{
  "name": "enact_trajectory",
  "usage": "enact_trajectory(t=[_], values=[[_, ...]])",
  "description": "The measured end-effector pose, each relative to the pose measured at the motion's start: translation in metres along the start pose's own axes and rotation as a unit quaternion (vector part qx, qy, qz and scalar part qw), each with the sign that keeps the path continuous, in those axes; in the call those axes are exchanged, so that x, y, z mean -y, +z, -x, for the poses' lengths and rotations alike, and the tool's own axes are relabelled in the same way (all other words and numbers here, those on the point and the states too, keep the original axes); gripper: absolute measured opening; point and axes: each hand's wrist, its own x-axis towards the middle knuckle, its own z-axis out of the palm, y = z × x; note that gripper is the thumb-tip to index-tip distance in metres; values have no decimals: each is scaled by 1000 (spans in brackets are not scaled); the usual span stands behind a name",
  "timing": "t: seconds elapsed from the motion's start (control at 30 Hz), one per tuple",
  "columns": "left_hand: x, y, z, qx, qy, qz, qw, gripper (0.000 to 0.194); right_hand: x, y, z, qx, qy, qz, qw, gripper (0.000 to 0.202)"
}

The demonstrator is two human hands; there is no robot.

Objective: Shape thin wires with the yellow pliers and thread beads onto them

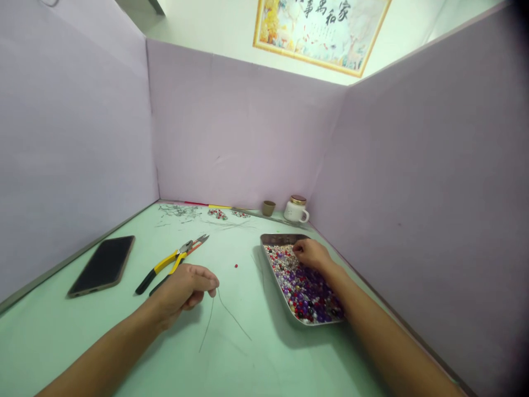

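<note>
My left hand (189,288) is closed in a pinch on a thin wire (232,314), whose two ends hang down and spread apart above the table. Over the far part of a metal tray (281,286) is my right hand (312,253), its fingers pressed together at the beads (306,286). Whether a bead sits between those fingertips is hidden. Purple, red, white and gold beads fill the tray. A single red bead (236,266) lies on the table between my hands.
Yellow-handled pliers (169,262) and red-handled scissors (198,243) lie beyond my left hand, with a phone (103,264) farther left. Along the back are wire pieces (179,212), beaded pieces (217,214), a small brown cup (268,208) and a lidded white mug (296,210). Panels enclose the table.
</note>
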Motion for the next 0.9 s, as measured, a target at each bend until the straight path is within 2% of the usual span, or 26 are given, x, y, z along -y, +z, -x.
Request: enact_trajectory(t=[0.2, 0.3, 0.6, 0.9], values=[[2, 2, -2, 4, -6, -3, 1000, 11, 18, -8, -26, 13, -21, -22, 999, 21], [0, 3, -3, -1, -10, 2, 1000, 11, 24, -5, -35, 3, -16, -35, 999, 22], [1, 3, -1, 8, -4, -6, 1000, 9, 12, 14, -30, 18, -11, -79, 997, 24], [1, 3, 0, 11, -1, -3, 1000, 10, 33, 14, -25, 44, -63, -89, 993, 20]])
